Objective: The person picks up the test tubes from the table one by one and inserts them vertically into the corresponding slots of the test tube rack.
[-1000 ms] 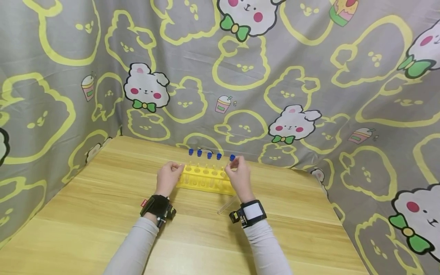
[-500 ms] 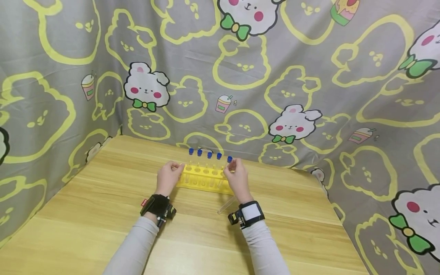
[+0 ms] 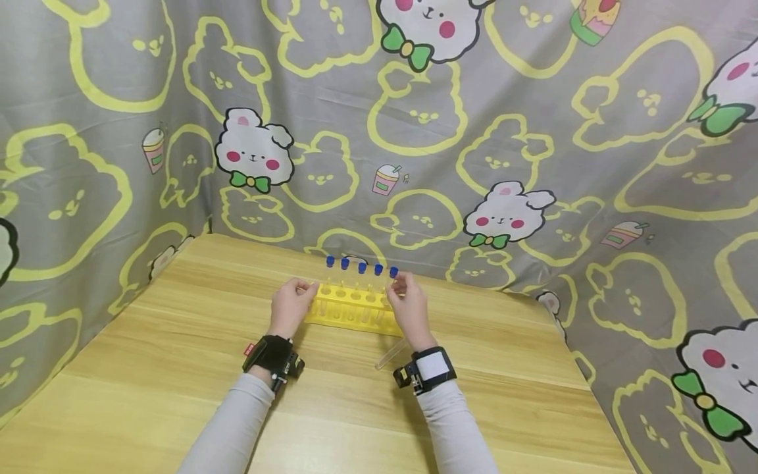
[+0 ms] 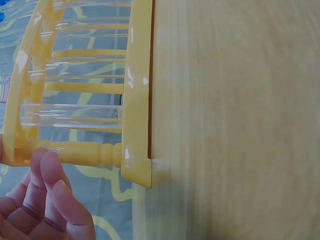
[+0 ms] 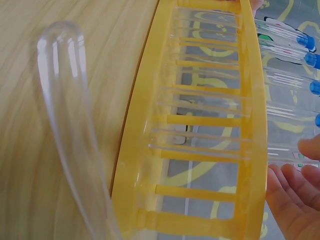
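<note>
A yellow test tube rack (image 3: 351,323) stands on the table, holding several clear test tubes with blue caps above its upper rail. My left hand (image 3: 291,306) grips the rack's left end; in the left wrist view its fingers (image 4: 56,175) lie against the upper rail beside the end post. With thumb and fingers on either side, my right hand (image 3: 410,306) pinches the rightmost capped test tube (image 5: 280,152) just above the rail. Its blue cap (image 3: 393,272) shows over the fingertips. The tube's lower part sits within the rack, level with its neighbours.
One loose clear test tube (image 5: 62,85) lies on the table (image 3: 331,408) in front of the rack's right end, partly under my right wrist in the head view. A grey patterned curtain (image 3: 426,217) hangs behind the table and along both sides.
My right hand has shifted slightly left with the capped test tube, whose cap now lines up nearer the other caps. My left hand keeps its place on the rack.
</note>
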Motion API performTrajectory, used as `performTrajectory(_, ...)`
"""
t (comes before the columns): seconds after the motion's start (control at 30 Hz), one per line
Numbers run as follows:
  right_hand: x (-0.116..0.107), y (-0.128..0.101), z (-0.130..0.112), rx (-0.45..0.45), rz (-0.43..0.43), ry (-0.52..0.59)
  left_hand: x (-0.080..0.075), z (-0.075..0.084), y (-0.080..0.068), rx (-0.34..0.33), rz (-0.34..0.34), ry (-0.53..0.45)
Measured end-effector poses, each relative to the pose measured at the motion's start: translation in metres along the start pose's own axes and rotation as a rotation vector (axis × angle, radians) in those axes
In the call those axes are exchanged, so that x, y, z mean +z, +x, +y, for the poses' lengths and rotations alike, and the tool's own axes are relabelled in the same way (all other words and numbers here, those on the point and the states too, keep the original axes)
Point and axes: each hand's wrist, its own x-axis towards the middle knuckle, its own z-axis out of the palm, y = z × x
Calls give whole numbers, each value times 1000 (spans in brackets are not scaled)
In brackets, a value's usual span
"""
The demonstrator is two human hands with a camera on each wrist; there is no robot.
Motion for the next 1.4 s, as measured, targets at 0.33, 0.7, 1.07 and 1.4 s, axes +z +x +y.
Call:
performTrajectory(0.33,-21,-10,4,27,23,26,1,1,-1,-3,-11,-2)
performTrajectory(0.7,-52,-23,19,85,99,29,-1,0,-1,4,-12,2)
performTrajectory(1.07,-56,-31,35,255,59,-66,0,-1,0,-12,-19,-10)
performTrajectory(1.4,-51,-33,51,406,-123,-113,1,-1,0,2,-13,-8)
